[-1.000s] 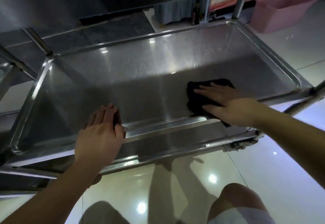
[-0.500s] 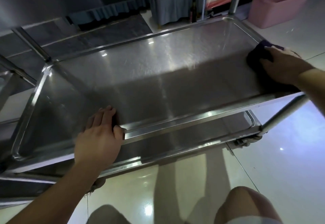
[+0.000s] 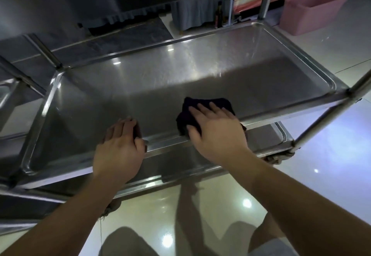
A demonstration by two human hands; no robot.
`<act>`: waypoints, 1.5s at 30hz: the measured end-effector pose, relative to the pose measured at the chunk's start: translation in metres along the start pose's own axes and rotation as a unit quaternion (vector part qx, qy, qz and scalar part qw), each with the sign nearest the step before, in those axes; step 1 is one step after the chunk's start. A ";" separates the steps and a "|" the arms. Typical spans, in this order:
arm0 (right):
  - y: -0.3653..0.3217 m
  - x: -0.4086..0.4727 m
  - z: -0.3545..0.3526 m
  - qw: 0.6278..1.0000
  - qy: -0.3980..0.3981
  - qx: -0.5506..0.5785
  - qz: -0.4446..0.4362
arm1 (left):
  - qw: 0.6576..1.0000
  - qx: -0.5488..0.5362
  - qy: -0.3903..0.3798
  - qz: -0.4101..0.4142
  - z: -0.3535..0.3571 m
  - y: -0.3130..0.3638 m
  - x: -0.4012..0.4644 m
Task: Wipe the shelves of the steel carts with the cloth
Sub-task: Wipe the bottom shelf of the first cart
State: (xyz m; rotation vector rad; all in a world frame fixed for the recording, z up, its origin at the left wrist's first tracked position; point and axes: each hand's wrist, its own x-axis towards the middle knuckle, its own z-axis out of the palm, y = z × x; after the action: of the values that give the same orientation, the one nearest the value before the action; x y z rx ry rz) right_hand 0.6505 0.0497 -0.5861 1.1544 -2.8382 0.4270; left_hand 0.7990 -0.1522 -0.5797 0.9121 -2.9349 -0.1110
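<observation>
The steel cart's middle shelf (image 3: pixel 160 83) is a shiny tray with a raised rim, filling the centre of the view. A dark cloth (image 3: pixel 188 113) lies on it near the front rim, right of centre. My right hand (image 3: pixel 216 133) presses flat on the cloth, fingers spread, covering most of it. My left hand (image 3: pixel 118 149) grips the shelf's front rim (image 3: pixel 166 145), fingers curled over the edge. A lower shelf (image 3: pixel 261 139) shows beneath, and the underside of an upper shelf (image 3: pixel 60 4) hangs over the top of the view.
A second steel cart (image 3: pixel 8 95) stands close on the left. A pink plastic bin (image 3: pixel 313 6) sits on the glossy tiled floor (image 3: pixel 331 155) at the far right. A dark bottle (image 3: pixel 218 14) and curtains are behind the cart. My knees show at the bottom.
My right hand slid the cloth to the shelf's far right edge, then back left to the front rim near the centre. My left hand kept its grip on the rim.
</observation>
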 end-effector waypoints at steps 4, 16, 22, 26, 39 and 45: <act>0.045 0.001 -0.010 0.999 0.033 -0.009 0.016 | 1.000 -0.005 0.020 0.009 0.000 -0.001 -0.002; 0.096 -0.009 -0.034 0.973 0.104 0.005 0.206 | 1.000 -0.008 0.025 0.005 0.004 -0.001 -0.003; -0.050 -0.011 0.009 0.986 0.146 0.058 0.055 | 0.998 -0.014 0.058 0.035 0.010 -0.006 -0.002; -0.106 0.003 0.032 0.991 0.118 0.024 0.055 | 0.998 -0.035 0.045 0.041 0.016 -0.012 0.002; -0.101 -0.001 0.041 0.978 0.207 0.019 0.018 | 0.989 -0.063 0.081 0.109 0.014 -0.027 -0.007; -0.106 -0.014 0.026 0.982 0.157 0.107 0.021 | 0.971 -0.034 0.169 0.164 0.011 -0.052 -0.024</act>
State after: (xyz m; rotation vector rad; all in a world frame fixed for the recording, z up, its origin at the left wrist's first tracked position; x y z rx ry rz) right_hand 0.7353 -0.0199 -0.5888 0.9547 -2.5935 0.8537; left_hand 0.8469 -0.1803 -0.5960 0.3801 -2.6927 -0.0336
